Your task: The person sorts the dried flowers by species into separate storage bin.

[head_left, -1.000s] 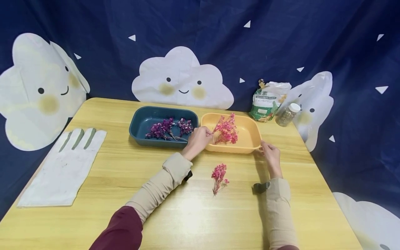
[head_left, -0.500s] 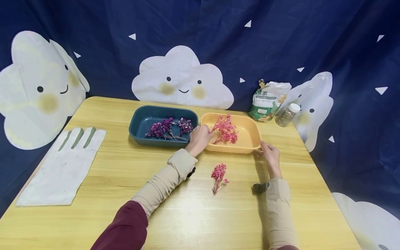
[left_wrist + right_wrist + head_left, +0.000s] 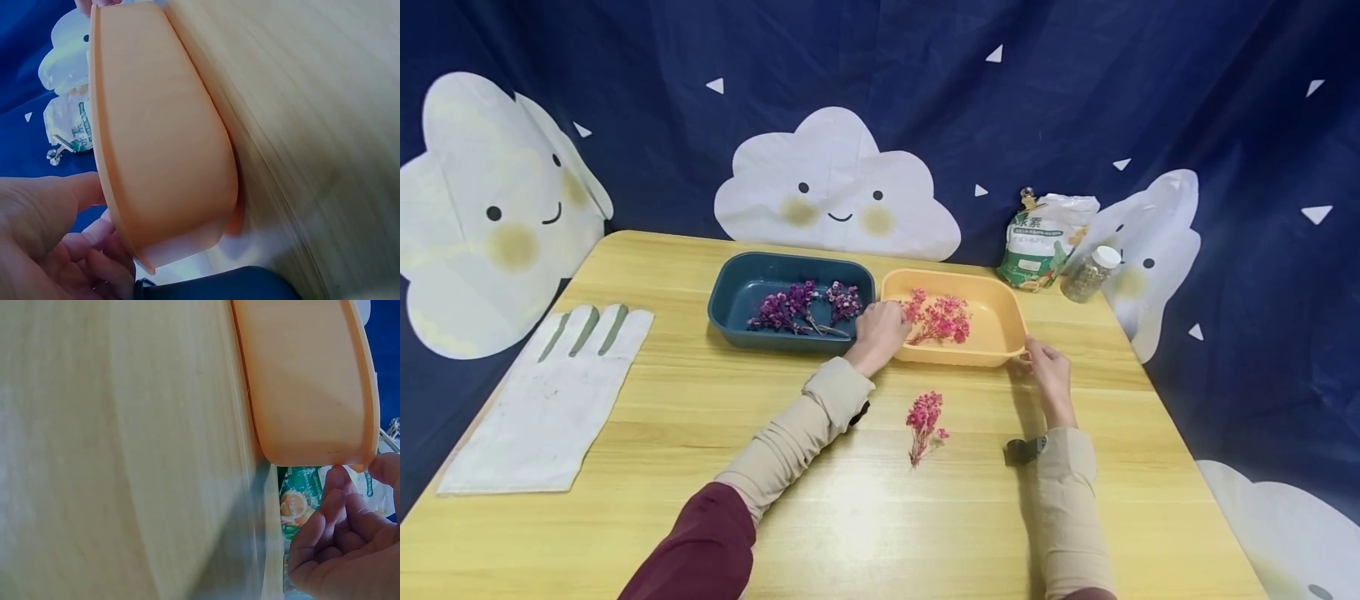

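Note:
A yellow tray (image 3: 1000, 357) holds pink dried flowers (image 3: 947, 318). My left hand (image 3: 878, 335) reaches over its left rim with bent fingers and pinches a pink dried flower sprig (image 3: 914, 302) low inside. In the left wrist view, the rim hides the fingertips of that hand (image 3: 44, 237). My right hand (image 3: 1049, 375) grips the tray's front right corner; in the right wrist view, the thumb of this hand (image 3: 353, 540) lies at the rim and a fingertip is against the wall. Another pink sprig (image 3: 925, 423) lies on the table in front.
A dark blue tray (image 3: 730, 333) with purple dried flowers (image 3: 790, 307) stands against the yellow tray's left side. White gloves (image 3: 550, 408) lie at the table's left. A green and white bag (image 3: 1037, 250) and a white-capped jar (image 3: 1086, 279) stand at the back right.
My left hand has shifted slightly, and the pink sprig at its fingertips has come down lower into the yellow tray. The right hand keeps its place at the tray's corner.

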### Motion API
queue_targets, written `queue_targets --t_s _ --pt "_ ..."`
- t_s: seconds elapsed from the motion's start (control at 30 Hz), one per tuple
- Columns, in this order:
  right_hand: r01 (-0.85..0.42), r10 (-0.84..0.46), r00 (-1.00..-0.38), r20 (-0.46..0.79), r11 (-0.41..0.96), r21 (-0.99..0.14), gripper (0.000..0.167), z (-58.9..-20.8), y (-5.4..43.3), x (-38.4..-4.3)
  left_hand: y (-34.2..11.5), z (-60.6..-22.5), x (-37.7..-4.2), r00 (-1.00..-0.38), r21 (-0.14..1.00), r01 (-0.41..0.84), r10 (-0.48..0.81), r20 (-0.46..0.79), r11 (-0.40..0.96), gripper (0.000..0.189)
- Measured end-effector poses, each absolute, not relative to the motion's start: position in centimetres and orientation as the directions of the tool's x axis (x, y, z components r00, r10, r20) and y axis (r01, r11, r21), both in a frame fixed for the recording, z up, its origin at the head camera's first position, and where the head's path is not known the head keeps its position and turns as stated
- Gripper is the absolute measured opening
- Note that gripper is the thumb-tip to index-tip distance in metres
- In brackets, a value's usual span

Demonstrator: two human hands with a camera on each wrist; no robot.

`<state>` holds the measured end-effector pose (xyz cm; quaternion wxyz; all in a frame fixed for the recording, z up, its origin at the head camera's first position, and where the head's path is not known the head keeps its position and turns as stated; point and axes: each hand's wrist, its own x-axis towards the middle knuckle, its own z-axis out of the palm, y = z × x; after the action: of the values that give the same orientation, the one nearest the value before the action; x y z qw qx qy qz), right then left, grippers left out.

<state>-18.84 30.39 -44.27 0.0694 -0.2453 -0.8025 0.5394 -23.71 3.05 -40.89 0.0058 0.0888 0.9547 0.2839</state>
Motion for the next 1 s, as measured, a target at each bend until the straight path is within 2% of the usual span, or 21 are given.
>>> queue_targets --t_s 0.1,0.3,0.6,1.0 --pt "0.319 0.465 -0.872 -0.154 0.301 -0.899 0.051 -44.3 30.5 -18.8 2.8 -40.8 -23.5 -0.982 0.597 0.169 0.188 0.032 0.784 0.044" --pt "0.312 0.466 -0.873 -0.147 0.302 -0.901 0.05 -44.5 30.6 -18.7 2.4 -40.8 -22.8 -0.975 0.679 0.195 0.214 0.057 0.708 0.011" --pt "0.308 0.466 -0.873 -0.144 0.297 -0.904 0.049 -44.6 30.5 -18.8 1.6 -41.3 -20.4 -0.958 0.766 0.233 0.278 0.074 0.599 0.016" --pt "0.325 0.466 -0.87 -0.158 0.303 -0.896 0.053 -44.4 30.5 -18.8 0.5 -42.6 -16.4 -0.927 0.743 0.272 0.374 0.031 0.612 0.018"
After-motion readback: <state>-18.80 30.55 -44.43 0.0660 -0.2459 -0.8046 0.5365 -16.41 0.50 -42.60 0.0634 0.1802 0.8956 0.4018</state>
